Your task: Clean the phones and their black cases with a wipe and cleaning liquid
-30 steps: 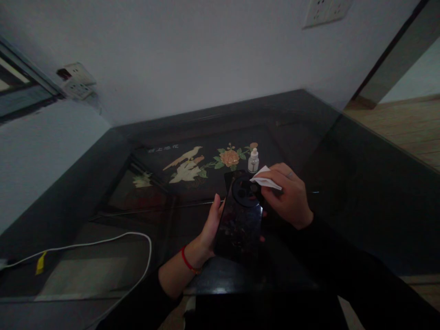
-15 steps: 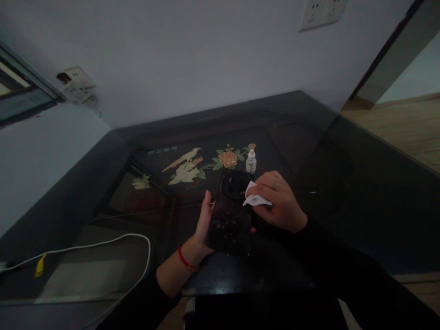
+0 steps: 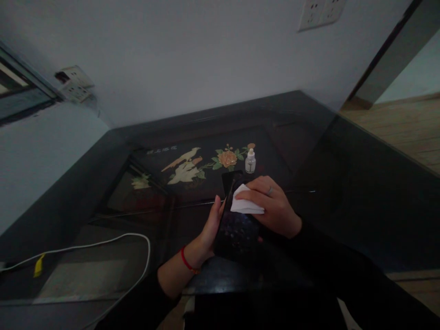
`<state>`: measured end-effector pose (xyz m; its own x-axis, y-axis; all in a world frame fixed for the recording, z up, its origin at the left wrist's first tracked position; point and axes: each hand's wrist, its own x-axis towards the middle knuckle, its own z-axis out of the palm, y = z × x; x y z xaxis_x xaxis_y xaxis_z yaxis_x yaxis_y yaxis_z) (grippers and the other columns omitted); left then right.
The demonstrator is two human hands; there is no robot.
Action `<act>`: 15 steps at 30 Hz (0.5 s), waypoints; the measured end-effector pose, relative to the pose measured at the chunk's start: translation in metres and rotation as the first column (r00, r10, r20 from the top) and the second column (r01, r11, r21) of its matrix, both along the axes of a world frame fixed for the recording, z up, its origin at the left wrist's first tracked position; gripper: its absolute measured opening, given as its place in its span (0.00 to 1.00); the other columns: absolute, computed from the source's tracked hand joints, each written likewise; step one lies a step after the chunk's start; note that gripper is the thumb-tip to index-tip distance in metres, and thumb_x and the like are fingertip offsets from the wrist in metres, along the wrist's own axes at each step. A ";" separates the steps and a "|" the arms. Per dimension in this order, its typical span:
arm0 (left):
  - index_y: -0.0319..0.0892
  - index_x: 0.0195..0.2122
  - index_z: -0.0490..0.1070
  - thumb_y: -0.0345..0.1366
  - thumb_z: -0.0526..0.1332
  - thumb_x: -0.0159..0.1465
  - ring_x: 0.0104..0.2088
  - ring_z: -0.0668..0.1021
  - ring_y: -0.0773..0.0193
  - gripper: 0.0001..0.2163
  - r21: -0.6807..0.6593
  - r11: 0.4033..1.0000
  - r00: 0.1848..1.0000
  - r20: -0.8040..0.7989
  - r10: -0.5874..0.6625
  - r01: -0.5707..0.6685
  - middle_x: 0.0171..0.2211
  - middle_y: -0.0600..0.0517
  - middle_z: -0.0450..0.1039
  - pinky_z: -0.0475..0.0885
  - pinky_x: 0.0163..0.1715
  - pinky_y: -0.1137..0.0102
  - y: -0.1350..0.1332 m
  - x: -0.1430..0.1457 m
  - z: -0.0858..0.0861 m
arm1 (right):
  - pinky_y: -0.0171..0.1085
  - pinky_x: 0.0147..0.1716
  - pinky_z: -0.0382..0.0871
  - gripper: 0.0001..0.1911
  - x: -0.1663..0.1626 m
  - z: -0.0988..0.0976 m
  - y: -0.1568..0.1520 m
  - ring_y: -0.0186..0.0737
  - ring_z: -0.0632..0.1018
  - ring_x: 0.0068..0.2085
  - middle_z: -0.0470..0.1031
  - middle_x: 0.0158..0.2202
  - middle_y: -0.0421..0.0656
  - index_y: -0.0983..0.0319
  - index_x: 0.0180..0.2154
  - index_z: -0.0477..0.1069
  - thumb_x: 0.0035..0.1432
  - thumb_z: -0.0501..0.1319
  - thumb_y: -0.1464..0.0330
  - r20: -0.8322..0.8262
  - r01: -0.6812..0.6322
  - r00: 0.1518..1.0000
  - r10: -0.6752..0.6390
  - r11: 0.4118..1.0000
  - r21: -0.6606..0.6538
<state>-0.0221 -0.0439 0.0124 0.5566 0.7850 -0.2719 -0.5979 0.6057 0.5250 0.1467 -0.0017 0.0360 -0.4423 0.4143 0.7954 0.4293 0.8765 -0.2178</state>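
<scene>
Your left hand (image 3: 210,230) clasped the phone (image 3: 237,234) | your right hand (image 3: 272,206) pinched the white cloth (image 3: 244,205), which had shifted inward from the phone's edge

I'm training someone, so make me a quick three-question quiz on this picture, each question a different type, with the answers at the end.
1. Multiple choice: what does the right hand hold?
A) a pen
B) a white wipe
C) a brush

2. True or false: the bottle lies on its side.

3. Fill in the blank: the phone is held in the ____ hand.

Key:
1. B
2. False; the bottle stands upright on the table.
3. left
</scene>
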 end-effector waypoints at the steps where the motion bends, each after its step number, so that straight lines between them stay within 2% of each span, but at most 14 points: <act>1: 0.42 0.64 0.56 0.57 0.50 0.64 0.37 0.80 0.51 0.32 0.002 1.000 1.000 -0.004 0.013 -0.013 0.45 0.42 0.76 0.71 0.44 0.50 0.001 -0.002 0.000 | 0.40 0.35 0.66 0.06 0.000 0.000 -0.001 0.41 0.72 0.35 0.73 0.34 0.45 0.63 0.39 0.73 0.60 0.58 0.74 0.012 -0.024 1.000 0.024 1.000 0.010; 4: 0.40 0.62 0.58 0.59 0.51 0.62 0.36 0.81 0.51 0.33 -0.006 0.999 0.999 -0.011 0.031 -0.031 0.40 0.43 0.78 0.71 0.44 0.50 0.004 -0.008 0.003 | 0.40 0.33 0.67 0.05 0.002 0.000 0.000 0.41 0.72 0.34 0.73 0.32 0.45 0.64 0.38 0.73 0.59 0.60 0.72 0.009 -0.033 0.999 0.034 0.999 -0.008; 6: 0.38 0.60 0.61 0.60 0.52 0.61 0.34 0.81 0.51 0.34 -0.012 1.000 1.000 0.000 0.018 -0.018 0.37 0.43 0.79 0.72 0.43 0.51 0.004 -0.010 0.005 | 0.39 0.33 0.68 0.04 0.005 0.000 0.003 0.41 0.72 0.34 0.73 0.32 0.45 0.63 0.37 0.73 0.59 0.61 0.70 -0.026 0.012 1.000 -0.013 0.999 -0.046; 8: 0.37 0.59 0.63 0.59 0.52 0.61 0.36 0.81 0.50 0.33 -0.008 1.000 1.000 0.015 -0.008 0.008 0.38 0.42 0.78 0.73 0.43 0.51 0.003 -0.008 0.006 | 0.39 0.35 0.69 0.03 0.007 0.001 0.006 0.41 0.73 0.35 0.73 0.32 0.44 0.63 0.36 0.73 0.59 0.61 0.70 -0.068 0.076 0.994 -0.082 0.994 -0.082; 12: 0.42 0.63 0.57 0.58 0.52 0.62 0.41 0.80 0.47 0.33 0.029 0.997 0.997 0.014 -0.078 0.078 0.43 0.40 0.77 0.74 0.39 0.51 -0.003 0.002 0.005 | 0.40 0.38 0.68 0.05 0.007 0.002 0.008 0.41 0.73 0.37 0.74 0.34 0.44 0.63 0.38 0.73 0.59 0.61 0.73 -0.109 0.154 0.980 -0.165 0.983 -0.100; 15: 0.45 0.64 0.55 0.57 0.53 0.62 0.39 0.81 0.47 0.33 0.030 0.998 0.998 0.003 -0.063 0.063 0.42 0.42 0.78 0.74 0.37 0.51 -0.006 0.006 0.001 | 0.39 0.37 0.67 0.05 0.002 0.001 0.003 0.40 0.72 0.36 0.73 0.33 0.44 0.62 0.37 0.74 0.60 0.60 0.73 -0.097 0.117 0.987 -0.125 0.990 -0.082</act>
